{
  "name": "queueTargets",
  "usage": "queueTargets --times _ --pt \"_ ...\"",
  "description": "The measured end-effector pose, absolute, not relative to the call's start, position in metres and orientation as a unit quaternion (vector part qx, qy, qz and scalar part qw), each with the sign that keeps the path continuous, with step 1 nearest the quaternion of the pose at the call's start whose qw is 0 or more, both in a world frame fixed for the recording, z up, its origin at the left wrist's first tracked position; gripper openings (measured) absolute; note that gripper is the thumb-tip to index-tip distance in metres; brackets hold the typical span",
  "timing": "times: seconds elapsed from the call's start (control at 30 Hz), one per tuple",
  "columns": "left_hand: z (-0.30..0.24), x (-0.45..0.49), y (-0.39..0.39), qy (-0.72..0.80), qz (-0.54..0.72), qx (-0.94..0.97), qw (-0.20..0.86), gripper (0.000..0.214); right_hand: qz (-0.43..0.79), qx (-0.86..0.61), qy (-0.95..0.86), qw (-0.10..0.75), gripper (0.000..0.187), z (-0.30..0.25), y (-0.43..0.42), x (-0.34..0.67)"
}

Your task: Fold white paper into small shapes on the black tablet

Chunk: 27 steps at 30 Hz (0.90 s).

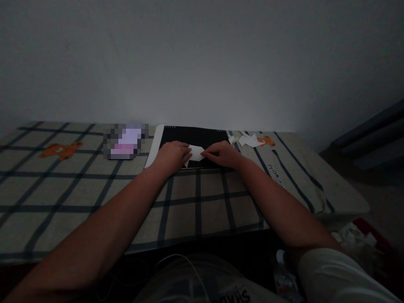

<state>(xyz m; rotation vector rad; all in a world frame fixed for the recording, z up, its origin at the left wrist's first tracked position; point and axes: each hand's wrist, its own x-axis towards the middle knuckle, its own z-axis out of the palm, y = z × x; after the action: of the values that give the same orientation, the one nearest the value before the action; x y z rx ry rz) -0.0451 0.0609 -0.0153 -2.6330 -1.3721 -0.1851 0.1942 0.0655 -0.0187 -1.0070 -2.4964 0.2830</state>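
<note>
A small folded white paper [195, 153] lies on a black mat [195, 135] with a white border, at the far middle of the table. My left hand [173, 153] rests on the paper's left side with its fingers curled down onto it. My right hand [221, 153] presses the paper's right edge with pinched fingertips. Both hands lie low on the mat, and the paper shows only between them.
The table wears a checked cloth [78, 185] with orange bear prints. A phone [125, 141] lies left of the mat. Several white paper scraps [248, 139] sit right of it. A plain wall stands behind; clutter lies on the floor at right.
</note>
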Motion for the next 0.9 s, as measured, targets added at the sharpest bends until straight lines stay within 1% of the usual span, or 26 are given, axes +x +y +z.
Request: queueTargets --times 0.07,0.13,0.2,0.3,0.43,0.7,0.9 --pt "-0.016 -0.045 0.062 -0.447 -0.055 -0.890 0.067 0.039 0.105 -0.351 -0.895 0.254 0.025 -0.022 0.071 0.197" --pt "-0.017 -0.045 0.064 -0.442 -0.054 -0.894 0.049 0.041 0.092 -0.344 -0.896 0.266 0.023 -0.024 0.076 0.201" --pt "-0.018 -0.046 0.064 -0.442 -0.053 -0.895 0.038 0.043 0.074 -0.351 -0.899 0.250 0.026 -0.024 0.080 0.205" --pt "-0.019 -0.047 0.066 -0.441 -0.048 -0.896 0.027 0.042 0.061 -0.369 -0.905 0.202 0.029 -0.023 0.083 0.209" --pt "-0.018 -0.048 0.065 -0.432 -0.056 -0.900 0.009 0.042 0.080 -0.359 -0.916 0.160 0.028 -0.023 0.083 0.211" --pt "-0.016 -0.046 0.060 -0.440 -0.072 -0.895 -0.018 0.051 0.102 -0.342 -0.922 0.148 0.028 -0.025 0.083 0.214" --pt "-0.019 -0.048 0.064 -0.435 -0.081 -0.896 -0.037 0.049 0.114 -0.344 -0.921 0.142 0.035 -0.024 0.082 0.215"
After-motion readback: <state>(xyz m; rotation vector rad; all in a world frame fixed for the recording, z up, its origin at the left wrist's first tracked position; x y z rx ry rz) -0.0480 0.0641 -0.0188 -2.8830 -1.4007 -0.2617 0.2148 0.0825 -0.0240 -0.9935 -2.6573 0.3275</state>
